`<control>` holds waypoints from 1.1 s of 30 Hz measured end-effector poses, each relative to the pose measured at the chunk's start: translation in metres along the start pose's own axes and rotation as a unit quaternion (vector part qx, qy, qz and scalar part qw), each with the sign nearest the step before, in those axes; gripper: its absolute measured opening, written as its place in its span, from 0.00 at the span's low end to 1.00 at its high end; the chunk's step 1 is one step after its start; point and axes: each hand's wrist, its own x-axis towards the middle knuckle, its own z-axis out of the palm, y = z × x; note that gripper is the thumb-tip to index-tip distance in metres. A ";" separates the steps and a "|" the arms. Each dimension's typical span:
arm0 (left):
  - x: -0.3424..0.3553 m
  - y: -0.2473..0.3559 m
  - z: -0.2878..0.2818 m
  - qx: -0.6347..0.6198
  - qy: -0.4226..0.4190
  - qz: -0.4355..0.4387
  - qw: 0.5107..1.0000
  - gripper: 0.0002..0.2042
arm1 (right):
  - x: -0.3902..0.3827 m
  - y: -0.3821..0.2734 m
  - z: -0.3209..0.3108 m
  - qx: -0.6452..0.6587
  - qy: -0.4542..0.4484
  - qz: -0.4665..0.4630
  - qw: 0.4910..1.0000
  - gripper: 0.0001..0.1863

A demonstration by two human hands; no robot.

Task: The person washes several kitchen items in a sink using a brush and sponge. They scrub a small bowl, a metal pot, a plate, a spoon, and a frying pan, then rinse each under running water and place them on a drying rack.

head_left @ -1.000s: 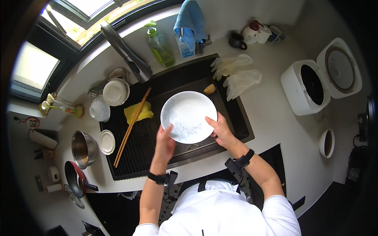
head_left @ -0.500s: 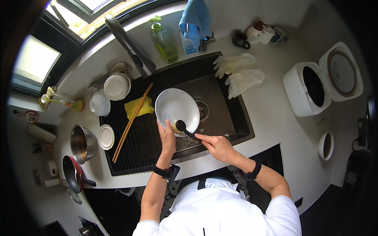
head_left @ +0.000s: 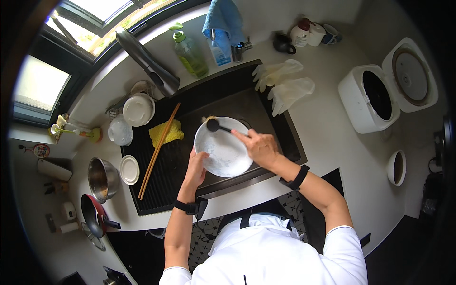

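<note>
Over the black sink (head_left: 280, 128) I hold a white round plate (head_left: 223, 154), tilted toward me. My left hand (head_left: 195, 166) grips its left rim from below. My right hand (head_left: 259, 146) is closed on the handle of a black dish brush (head_left: 214, 125), whose round head rests on the plate's upper edge. A bit of yellowish sponge shows just behind the brush head. A wrist band sits on each forearm.
On the ribbed drainboard (head_left: 166, 185) lie wooden chopsticks (head_left: 159, 149) and a yellow cloth (head_left: 166, 132). White bowls (head_left: 138, 109), a small lid (head_left: 128, 169), a steel pot (head_left: 102, 178) and a red pan (head_left: 95, 216) stand left. Faucet (head_left: 147, 61), green soap bottle (head_left: 190, 50), rubber gloves (head_left: 285, 85), open rice cooker (head_left: 380, 95).
The plate has shifted from both hands to my left hand alone. My right hand picked up the black brush and has moved its head up to the plate's top edge.
</note>
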 end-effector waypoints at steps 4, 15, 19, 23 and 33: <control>0.001 0.000 0.002 -0.030 -0.013 0.003 0.999 0.30 | -0.002 -0.029 0.003 0.129 -0.055 0.003 0.990 0.31; -0.002 -0.013 0.005 -0.021 0.021 0.059 0.998 0.35 | -0.031 0.013 -0.009 -0.029 -0.092 0.123 0.988 0.23; 0.006 -0.019 0.005 -0.002 0.066 0.134 0.989 0.29 | -0.057 -0.022 -0.026 0.017 -0.163 0.101 0.981 0.21; 0.009 -0.026 0.005 -0.034 0.087 0.127 0.988 0.20 | -0.035 -0.051 -0.027 0.279 -0.157 0.130 0.938 0.18; -0.012 -0.027 -0.027 0.005 0.086 0.249 0.965 0.25 | -0.015 -0.040 -0.025 -0.029 -0.180 0.112 0.977 0.16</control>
